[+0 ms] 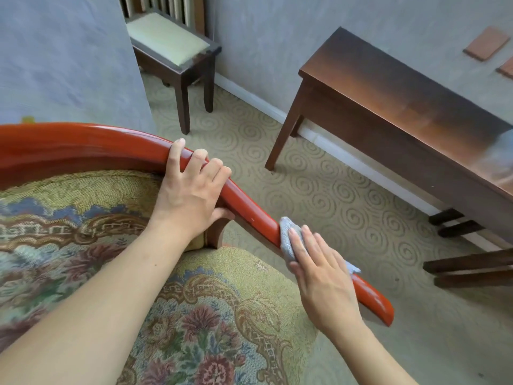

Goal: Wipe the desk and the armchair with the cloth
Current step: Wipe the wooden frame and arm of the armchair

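Note:
The armchair has a glossy red wooden armrest [249, 212] that curves from upper left to lower right, and floral tapestry upholstery [211, 315]. My left hand [191, 190] grips the upper part of the armrest, fingers curled over its top. Lower down, my right hand [322, 273] presses a small grey-blue cloth [288, 240] onto the armrest with straight fingers. The cloth wraps over the wood and a corner pokes out past my hand. The dark brown wooden desk [388, 87] stands at the right against the wall.
A dark wooden chair [177, 51] with a pale cushion stands at the back by the wall. Dark wooden legs [469, 268] of another piece lie at the right under the desk. Swirl-patterned carpet [319, 195] covers the floor between armchair and desk.

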Demonstrator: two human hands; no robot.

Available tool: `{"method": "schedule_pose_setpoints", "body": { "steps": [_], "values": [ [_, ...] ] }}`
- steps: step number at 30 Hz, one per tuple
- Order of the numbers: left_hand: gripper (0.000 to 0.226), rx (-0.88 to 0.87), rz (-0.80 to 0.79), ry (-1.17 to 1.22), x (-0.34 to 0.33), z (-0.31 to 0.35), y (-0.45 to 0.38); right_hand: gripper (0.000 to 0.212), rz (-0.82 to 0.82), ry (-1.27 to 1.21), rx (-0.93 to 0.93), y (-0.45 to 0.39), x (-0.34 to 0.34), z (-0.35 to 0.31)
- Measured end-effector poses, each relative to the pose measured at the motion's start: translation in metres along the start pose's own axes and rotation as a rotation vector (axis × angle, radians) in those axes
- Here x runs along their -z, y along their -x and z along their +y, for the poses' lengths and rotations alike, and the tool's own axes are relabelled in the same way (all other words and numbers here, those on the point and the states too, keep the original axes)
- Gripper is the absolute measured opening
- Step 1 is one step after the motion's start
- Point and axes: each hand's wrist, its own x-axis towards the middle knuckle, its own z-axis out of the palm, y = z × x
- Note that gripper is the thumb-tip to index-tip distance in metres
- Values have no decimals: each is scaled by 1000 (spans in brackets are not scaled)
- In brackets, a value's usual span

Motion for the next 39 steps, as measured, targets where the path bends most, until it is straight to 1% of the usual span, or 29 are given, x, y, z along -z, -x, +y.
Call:
{"method": "schedule_pose_setpoints", "body": {
  "steps": [2, 4, 5, 7, 9, 11, 13, 16, 17, 21, 23, 25, 27, 29, 32, 34, 35, 37, 39],
  "values": [
    [83, 2, 6, -21, 0, 0, 0, 53, -12, 17, -54, 6, -2, 1],
    [84, -3, 23, -34, -1, 0, 0, 52, -22, -21, -100, -6, 0, -12],
    [84, -7, 30, -36, -1, 0, 1, 52, -36, -55, -91, -18, 0, -22],
    [83, -11, 45, -45, -1, -1, 2, 55, -48, -171, -18, -46, -1, -45],
    [81, -13, 61, -56, -1, -1, 2, 57, -23, -312, 92, -76, 2, -67],
    [78, -19, 83, -56, -3, -1, 2, 56, -1, -402, 185, -94, 7, -78],
    [76, -22, 102, -54, -5, -1, 2, 54, -4, -413, 249, -96, 10, -70],
    [80, -14, 81, -53, -3, -1, 2, 51, -10, -289, 345, -68, 12, -33],
    [81, -12, 69, -54, -2, -1, 2, 51, -31, -234, 326, -52, 12, -18],
    [83, -13, 72, -72, -4, -1, 2, 52, -79, -84, 122, 16, 18, 43],
    [82, -19, 98, -60, -6, -2, 2, 53, -107, -132, 35, 42, 22, 68],
    [81, -16, 93, -59, -6, -2, 1, 53, -92, -235, -86, 58, 21, 75],
    [80, -13, 82, -64, -6, -2, 0, 55, -22, -243, -217, 63, 12, 64],
    [80, -20, 87, -68, -7, -2, 0, 54, 52, -153, -271, 55, 5, 41],
    [81, -23, 96, -67, -8, -3, 0, 50, 44, -40, -144, 22, 2, 5],
    [80, -22, 90, -64, -7, -3, 1, 51, 6, -39, -86, -12, 2, -21],
    [80, -24, 90, -61, -6, -3, 1, 52, -11, -85, -79, -29, 1, -36],
    [79, -29, 104, -48, -5, -2, 1, 53, -26, -270, -88, -64, 0, -66],
    [75, -27, 118, -21, -5, -2, 0, 52, -9, -450, -47, -92, 5, -87]
  ]
}}
